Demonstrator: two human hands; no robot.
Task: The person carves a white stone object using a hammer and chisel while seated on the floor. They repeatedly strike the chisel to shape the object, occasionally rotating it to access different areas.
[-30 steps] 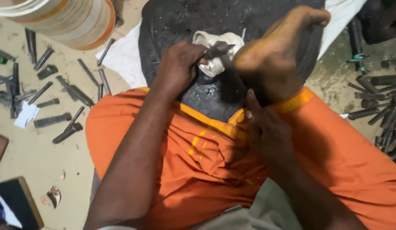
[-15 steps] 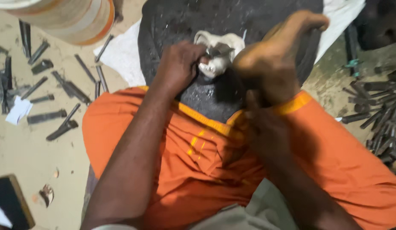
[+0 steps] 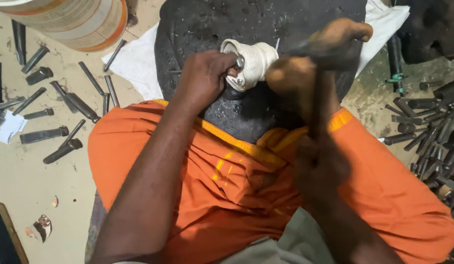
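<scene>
Pinching a small metal chisel [image 3: 239, 62] against the smooth white carving [image 3: 254, 63] on rough black stone [image 3: 266, 24], the left hand [image 3: 207, 78] stays clenched; the blurred right hand [image 3: 317, 168] has swung its mallet [image 3: 317, 93] nearer.

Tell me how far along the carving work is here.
Done: the pale carved piece already shows shaped curves. In hand: the left hand presses a metal chisel to it on the dark slab; the right hand swings a blurred hammer. What is left cannot be judged; the piece is partly hidden.
</scene>
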